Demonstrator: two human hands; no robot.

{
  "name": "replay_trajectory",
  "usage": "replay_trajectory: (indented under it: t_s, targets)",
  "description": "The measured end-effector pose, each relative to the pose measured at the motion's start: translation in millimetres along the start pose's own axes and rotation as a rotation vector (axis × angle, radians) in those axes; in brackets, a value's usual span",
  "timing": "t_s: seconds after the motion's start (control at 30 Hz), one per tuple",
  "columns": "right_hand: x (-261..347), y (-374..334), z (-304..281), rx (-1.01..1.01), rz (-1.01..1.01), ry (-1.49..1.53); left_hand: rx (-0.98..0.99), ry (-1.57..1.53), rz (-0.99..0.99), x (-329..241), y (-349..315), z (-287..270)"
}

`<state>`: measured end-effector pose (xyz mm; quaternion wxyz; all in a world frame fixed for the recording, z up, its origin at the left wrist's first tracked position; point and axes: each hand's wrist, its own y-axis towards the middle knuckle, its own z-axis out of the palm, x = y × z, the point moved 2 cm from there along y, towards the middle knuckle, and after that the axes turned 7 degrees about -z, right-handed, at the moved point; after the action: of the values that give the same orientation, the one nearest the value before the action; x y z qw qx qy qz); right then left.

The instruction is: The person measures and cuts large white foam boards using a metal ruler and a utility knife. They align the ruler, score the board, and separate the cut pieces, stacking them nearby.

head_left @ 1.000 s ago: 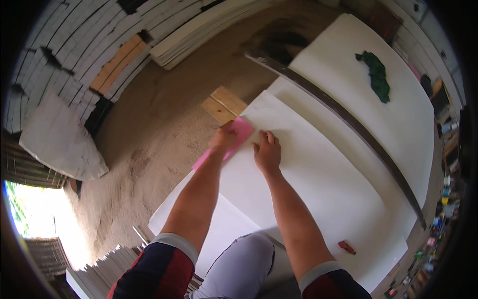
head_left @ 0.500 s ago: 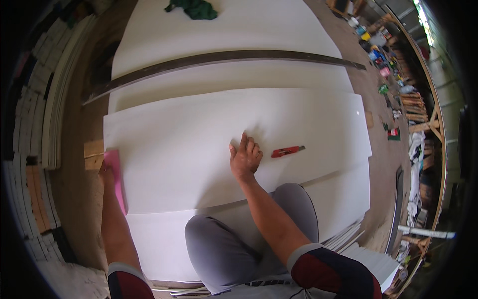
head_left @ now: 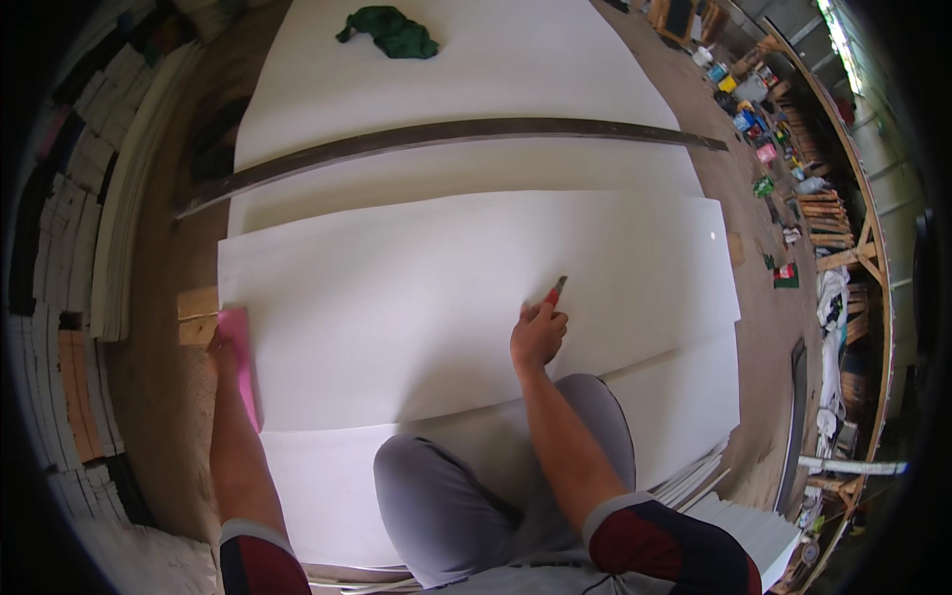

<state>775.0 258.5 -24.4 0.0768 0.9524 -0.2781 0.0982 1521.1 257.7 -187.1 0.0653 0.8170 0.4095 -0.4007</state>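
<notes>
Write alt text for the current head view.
A person's right hand holds a red utility knife above a white sheet, while the left hand touches a pink strip at the sheet's left edge. Beyond lie a dark bar and a green cloth.

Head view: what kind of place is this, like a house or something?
Probably a workshop: big white sheets are laid out, boards are stacked at the left, and the right hand holds a red cutter.

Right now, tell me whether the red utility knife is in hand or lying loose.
In hand: the right hand grasps the red utility knife, its grey tip projecting. Whether it touches the white sheet, I cannot tell.
</notes>
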Motion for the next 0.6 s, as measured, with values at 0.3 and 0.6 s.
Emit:
replay_trajectory:
  t_s: [0.3, 0.6]
  targets:
    - [133.0, -48.0, 4.1, -0.246, -0.708, 0.414, 0.008, 0.194, -0.151, -113.5, -88.1, 12.3]
    - [393.6, -141.2, 34.6, 0.372, -1.292, 0.868, -0.015, 0.184, -0.369, -155.6, -123.2, -55.8]
